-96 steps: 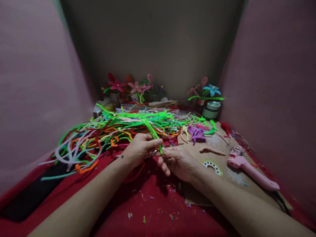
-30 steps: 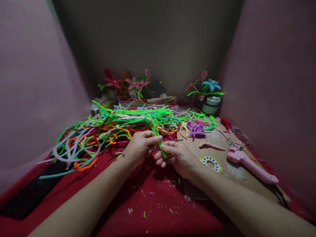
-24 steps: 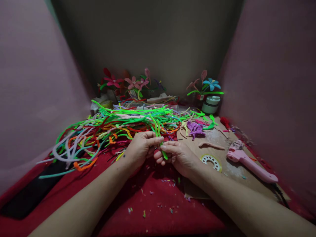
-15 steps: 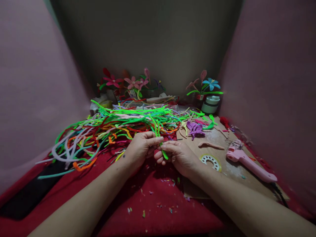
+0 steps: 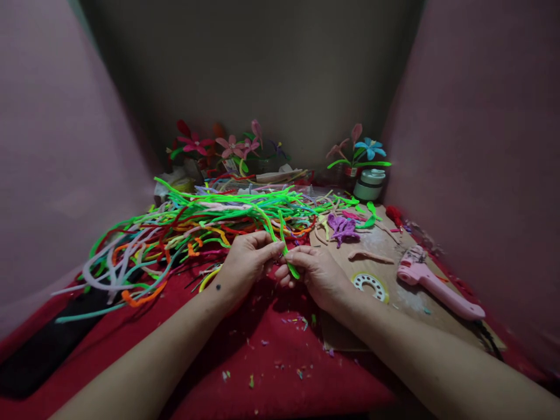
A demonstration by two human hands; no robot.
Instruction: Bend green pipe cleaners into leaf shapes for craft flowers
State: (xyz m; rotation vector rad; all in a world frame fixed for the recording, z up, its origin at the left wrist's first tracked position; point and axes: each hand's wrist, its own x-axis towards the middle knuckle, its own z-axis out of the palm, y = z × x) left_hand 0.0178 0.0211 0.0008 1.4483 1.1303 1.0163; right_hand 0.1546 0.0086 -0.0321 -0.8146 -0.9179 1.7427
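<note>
A bright green pipe cleaner (image 5: 283,233) runs between my two hands, bent so that two strands rise above the fingers and a short end points down. My left hand (image 5: 254,256) pinches it between thumb and forefinger. Close beside it, my right hand (image 5: 311,269) grips the lower part near its short end, the other fingers curled below. Just behind my hands lies a tangled heap of pipe cleaners (image 5: 210,213) in green, red, orange, white and other colours. To the right, a purple fuzzy flower piece (image 5: 342,229) rests on a brown board (image 5: 376,256).
A pink hot-tool-like handle (image 5: 441,291), a white ring with holes (image 5: 370,286) and a bent beige pipe cleaner (image 5: 371,256) lie on the board. Fuzzy flowers (image 5: 371,148) and a pale green jar (image 5: 368,185) stand behind. Scraps dot the red cloth (image 5: 271,385); a black strip (image 5: 48,344) lies left.
The two green strands above my fingers have spread further apart. My hands stay close together, still gripping the pipe cleaner, and the view has shifted slightly.
</note>
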